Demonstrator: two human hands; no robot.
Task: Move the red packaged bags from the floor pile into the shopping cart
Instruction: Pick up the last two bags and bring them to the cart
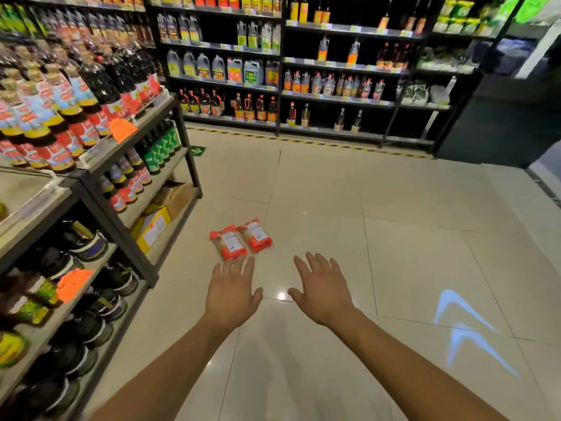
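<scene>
Two red packaged bags lie side by side on the tiled floor, the left bag (228, 242) and the right bag (255, 235), each with a white label. My left hand (231, 291) is stretched out palm down with fingers spread, its fingertips just short of the left bag. My right hand (322, 288) is also held out flat and open, to the right of the bags and apart from them. Neither hand holds anything. No shopping cart is in view.
A metal shelf rack (133, 189) full of sauce bottles and cardboard boxes stands at the left, close to the bags. Dark wall shelves (334, 98) with bottles run along the back. Pale floor tiles (394, 238) spread to the right, with a projected blue arrow (467, 326).
</scene>
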